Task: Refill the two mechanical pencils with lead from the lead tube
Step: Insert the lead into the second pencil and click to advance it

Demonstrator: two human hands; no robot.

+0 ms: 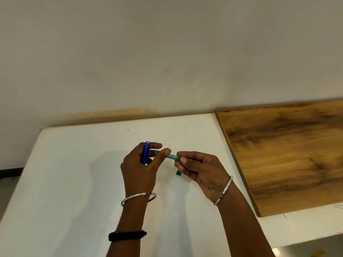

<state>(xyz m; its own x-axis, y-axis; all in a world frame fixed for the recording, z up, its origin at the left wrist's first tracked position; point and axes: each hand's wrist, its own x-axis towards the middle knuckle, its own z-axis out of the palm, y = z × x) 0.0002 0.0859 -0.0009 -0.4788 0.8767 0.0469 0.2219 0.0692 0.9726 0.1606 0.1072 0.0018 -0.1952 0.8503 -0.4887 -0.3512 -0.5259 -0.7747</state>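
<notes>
Table [74, 173] white, wood board [287, 154] right, plain wall [148, 52] behind

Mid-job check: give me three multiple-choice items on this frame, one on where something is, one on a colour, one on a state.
1. Where is the small teal cap?
A. On the white table, below the right hand
B. On the wooden board
C. On the lead tube

2. What colour is the mechanical pencil in the left hand?
A. Red
B. Blue
C. Black

3. How is the lead tube held?
A. Lying loose on the table
B. Standing on the board
C. Gripped by the right hand, its far end at the left fingertips

Answers: 1 A, the cap lies on the white table apart from the tube. 2 B, its barrel is blue. 3 C, both hands meet at the tube above the table.
</notes>
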